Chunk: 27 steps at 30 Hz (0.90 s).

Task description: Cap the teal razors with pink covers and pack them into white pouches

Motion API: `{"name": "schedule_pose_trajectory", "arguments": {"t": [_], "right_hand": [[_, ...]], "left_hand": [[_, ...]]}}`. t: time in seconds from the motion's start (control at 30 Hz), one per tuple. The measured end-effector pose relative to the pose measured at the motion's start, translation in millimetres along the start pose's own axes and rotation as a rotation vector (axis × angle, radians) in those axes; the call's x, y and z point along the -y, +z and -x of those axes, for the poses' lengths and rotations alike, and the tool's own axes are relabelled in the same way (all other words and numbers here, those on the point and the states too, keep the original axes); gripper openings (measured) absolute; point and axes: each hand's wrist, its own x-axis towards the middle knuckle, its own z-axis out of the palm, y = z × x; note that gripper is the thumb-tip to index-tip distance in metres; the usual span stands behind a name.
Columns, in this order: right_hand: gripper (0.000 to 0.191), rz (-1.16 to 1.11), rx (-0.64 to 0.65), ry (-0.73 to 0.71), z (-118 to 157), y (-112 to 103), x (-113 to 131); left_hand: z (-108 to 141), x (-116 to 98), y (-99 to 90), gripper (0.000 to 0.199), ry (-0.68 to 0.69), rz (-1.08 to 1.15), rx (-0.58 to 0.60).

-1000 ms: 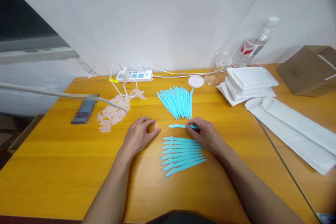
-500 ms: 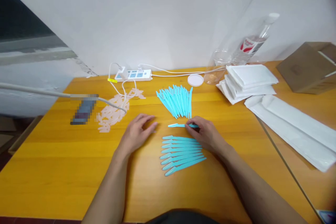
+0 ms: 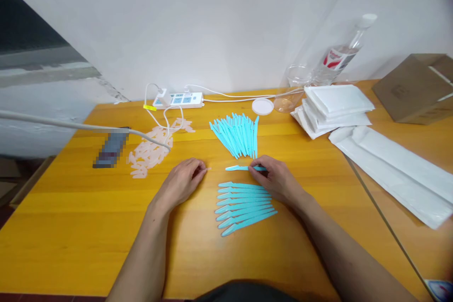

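My right hand pinches a turquoise eyebrow razor by its handle, with the blade end pointing left. Across a small gap, the fingers of my left hand are closed on a small pale blade cover, only its tip showing. Below, several turquoise razors lie in a row, blade ends to the left. Above my right hand is a fanned pile of more razors. Loose pale pink blade covers are heaped to the left, beyond my left hand.
White cables run from a power strip by the wall, one crossing over the covers. A phone lies at left. At the back right stand a clear cup, a bottle, white packets and a cardboard box.
The thumb and fingers of my left hand have come together in a pinch, with a pale tip sticking out. My right hand still holds the razor in nearly the same place.
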Motion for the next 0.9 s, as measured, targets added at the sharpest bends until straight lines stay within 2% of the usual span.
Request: {"name": "schedule_pose_trajectory", "arguments": {"t": [0.2,0.37,0.53,0.67,0.73,0.8,0.9], "right_hand": [[0.011,0.007,0.0,-0.01,-0.2,-0.4,-0.2],[0.011,0.021,-0.003,-0.014,-0.2,-0.5,0.4],[0.012,0.013,0.005,-0.016,0.1,-0.5,0.3],[0.012,0.013,0.002,-0.018,0.0,-0.9,0.5],[0.012,0.015,0.001,-0.017,-0.1,-1.3,1.0],[0.012,0.015,-0.001,-0.019,-0.1,-1.5,1.2],[0.012,0.016,-0.003,-0.025,0.5,-1.0,0.2]], "left_hand": [[-2.1,-2.3,6.5,0.023,-0.02,0.124,-0.069],[-3.1,-7.2,11.6,0.024,0.108,0.202,-0.057],[-4.0,-14.3,11.7,0.022,0.192,0.174,-0.147],[-3.4,-10.0,12.0,0.027,0.27,0.143,-0.075],[-2.0,-7.5,10.2,0.024,0.247,0.171,-0.039],[-0.6,-6.7,8.0,0.023,0.184,0.162,-0.053],[-0.2,-7.9,8.2,0.036,0.106,0.049,-0.1]]}}
